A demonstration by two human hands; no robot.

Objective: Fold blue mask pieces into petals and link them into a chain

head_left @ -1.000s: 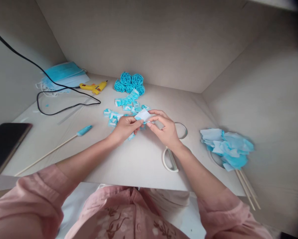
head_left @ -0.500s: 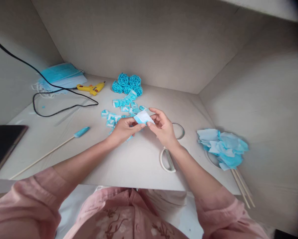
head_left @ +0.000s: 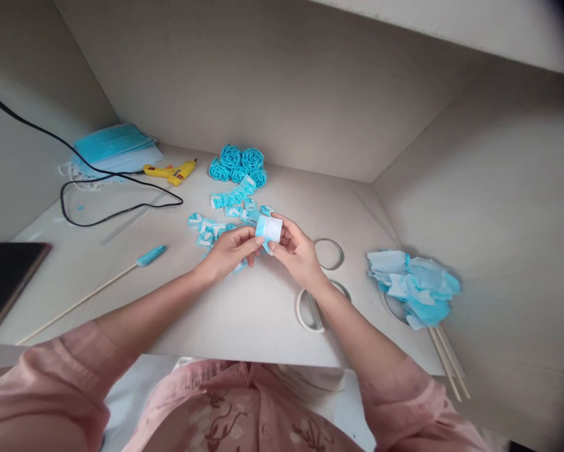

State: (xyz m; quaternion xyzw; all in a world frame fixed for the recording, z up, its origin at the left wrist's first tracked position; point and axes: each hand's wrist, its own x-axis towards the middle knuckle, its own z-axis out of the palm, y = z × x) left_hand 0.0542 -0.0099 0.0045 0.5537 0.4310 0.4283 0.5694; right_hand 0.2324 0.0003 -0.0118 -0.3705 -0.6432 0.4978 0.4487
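Blue-and-white piece [head_left: 273, 230] held over table [head_left: 206, 329]

The piece is pinched by the left hand [head_left: 230, 250] and the right hand [head_left: 301, 252]. Folded bits [head_left: 207, 233] are scattered beyond them; blue rosettes [head_left: 231, 156] are piled farther back. A glue gun [head_left: 183, 172] is laid near masks [head_left: 110, 143].

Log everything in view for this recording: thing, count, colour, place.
table: 1, whitish, centre
walls: 3, grey, around table
rosettes: 5, blue, table's back
pleated strip: 1, blue and white, before rosettes
small folded pieces: several, blue and white, centre
held piece: 1, white and blue, centre
glue gun: 1, yellow, back left
cord: 1, black, left
masks: uncounted stack, blue and white, back left
phone: 1, black, left edge
blue-tipped stick: 1, beige, front left
ring: 1, grey, right of centre
curved band: at least 1, white, nearer than ring
loose sheets: uncounted, blue and white, right
bare sticks: at least 2, beige, front right
shirt: 1, pink, bottom
left hand: 1, bare, on held piece
right hand: 1, bare, on held piece
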